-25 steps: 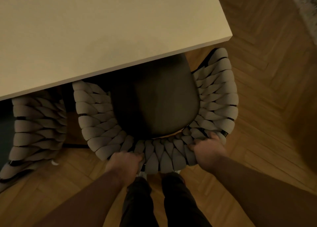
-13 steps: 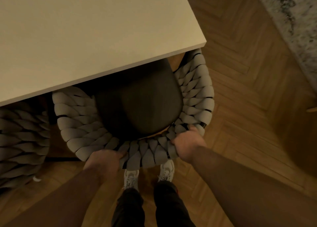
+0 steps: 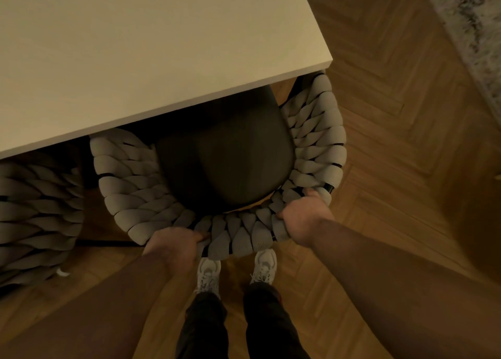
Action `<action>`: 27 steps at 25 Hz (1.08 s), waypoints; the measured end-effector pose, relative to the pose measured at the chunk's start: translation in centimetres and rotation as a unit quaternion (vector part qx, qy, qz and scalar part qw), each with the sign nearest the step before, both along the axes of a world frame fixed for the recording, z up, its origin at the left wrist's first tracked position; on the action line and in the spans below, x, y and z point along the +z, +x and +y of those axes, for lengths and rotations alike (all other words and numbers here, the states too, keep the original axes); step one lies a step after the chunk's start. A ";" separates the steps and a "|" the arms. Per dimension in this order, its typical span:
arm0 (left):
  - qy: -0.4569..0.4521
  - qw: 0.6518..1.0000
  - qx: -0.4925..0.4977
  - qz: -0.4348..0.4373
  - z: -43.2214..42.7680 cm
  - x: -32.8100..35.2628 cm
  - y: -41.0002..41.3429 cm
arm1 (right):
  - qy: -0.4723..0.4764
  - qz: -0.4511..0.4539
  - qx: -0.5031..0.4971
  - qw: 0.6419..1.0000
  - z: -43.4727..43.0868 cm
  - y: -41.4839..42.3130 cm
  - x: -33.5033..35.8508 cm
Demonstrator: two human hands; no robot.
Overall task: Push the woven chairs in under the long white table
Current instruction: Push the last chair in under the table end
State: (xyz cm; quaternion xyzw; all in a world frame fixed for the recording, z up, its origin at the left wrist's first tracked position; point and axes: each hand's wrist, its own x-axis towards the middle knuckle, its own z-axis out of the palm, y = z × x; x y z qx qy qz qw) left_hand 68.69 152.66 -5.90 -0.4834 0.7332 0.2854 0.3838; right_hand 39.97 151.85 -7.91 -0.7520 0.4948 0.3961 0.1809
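Head view: long white rectangular table (image 3: 135, 46) across the upper left, near edge cutting diagonally over the grey woven-rope tub chair (image 3: 127, 185). Front of the dark seat cushion (image 3: 225, 163) tucked beneath, curved back outside. Gripping the back's top rim, fingers curled into the weave: left hand (image 3: 173, 246) and right hand (image 3: 303, 220). Open herringbone wooden floor (image 3: 393, 168) beyond the table corner. At left, a second woven chair (image 3: 35, 217), cropped by the frame, partly under the tabletop. Chair legs hidden. Blurred at top right, a patterned rug (image 3: 466, 19).
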 end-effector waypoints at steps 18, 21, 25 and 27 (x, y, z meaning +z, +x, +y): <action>0.052 0.996 0.023 -0.073 -0.2 -1.3 -0.5 | 0.000 0.013 0.012 1.000 0.1 0.6 0.4; 0.050 0.995 0.033 -0.080 -0.1 -1.8 -0.7 | -0.006 0.036 0.013 0.999 0.3 0.9 0.8; 0.031 0.995 0.039 -0.089 0.7 -1.3 -0.4 | -0.038 0.016 -0.028 0.999 2.8 1.1 3.1; 0.042 0.996 0.026 -0.068 0.8 0.1 -0.9 | -0.043 -0.026 -0.076 0.996 4.5 0.5 4.5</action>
